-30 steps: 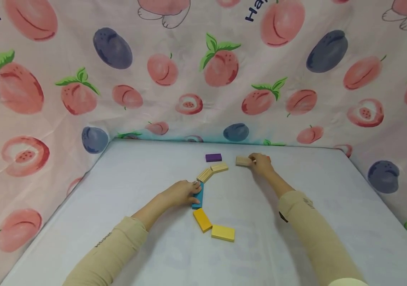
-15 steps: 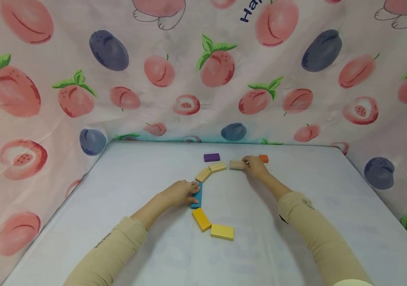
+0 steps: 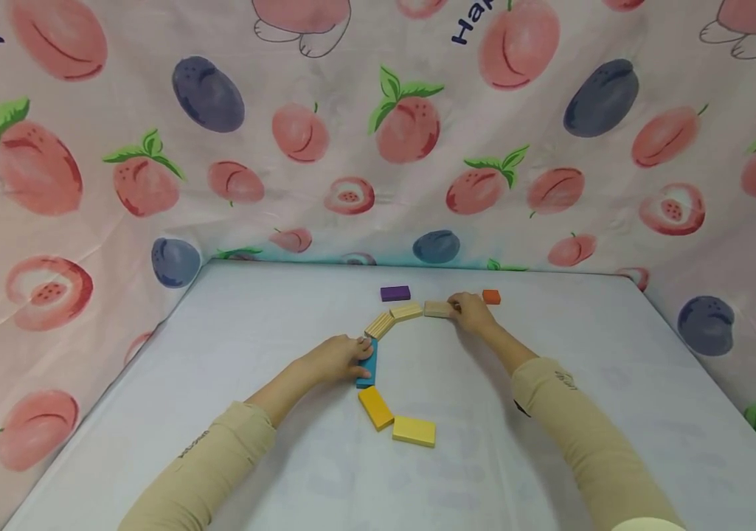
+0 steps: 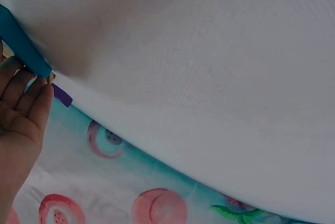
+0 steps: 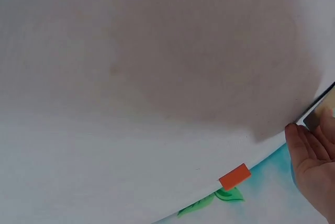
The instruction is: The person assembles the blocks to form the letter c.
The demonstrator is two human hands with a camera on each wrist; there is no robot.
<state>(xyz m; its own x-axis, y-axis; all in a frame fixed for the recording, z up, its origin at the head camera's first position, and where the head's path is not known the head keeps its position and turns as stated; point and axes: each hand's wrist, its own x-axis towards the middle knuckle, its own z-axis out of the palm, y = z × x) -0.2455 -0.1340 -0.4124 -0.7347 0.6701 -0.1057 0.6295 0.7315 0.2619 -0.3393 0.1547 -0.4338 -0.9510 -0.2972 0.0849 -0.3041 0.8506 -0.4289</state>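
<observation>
My left hand [image 3: 340, 358] holds a blue wooden block [image 3: 369, 369] lying flat, thumb near its close end and fingers by its far end. In the left wrist view, fingertips lie along the edge of that block [image 4: 21, 43]. The right hand [image 3: 473, 313] pinches a plain wooden block [image 3: 437, 309] by its right end, flat on the table. The block's left end sits right by another plain block [image 3: 407, 312]. A ridged-looking plain block [image 3: 380, 325] slants between that one and the blue block. An orange-yellow block [image 3: 375, 408] and a yellow block [image 3: 414, 431] continue the curve toward me.
Behind the curve lies a purple block [image 3: 395, 293]. An orange block [image 3: 491, 296] lies just beyond the right hand. The white-covered table [image 3: 231, 310] ends at a fruit-printed cloth [image 3: 351, 147] hanging at the back and sides.
My right hand has slid the plain block left, up to the end of the curved row, uncovering the orange block. The left hand stays on the blue block.
</observation>
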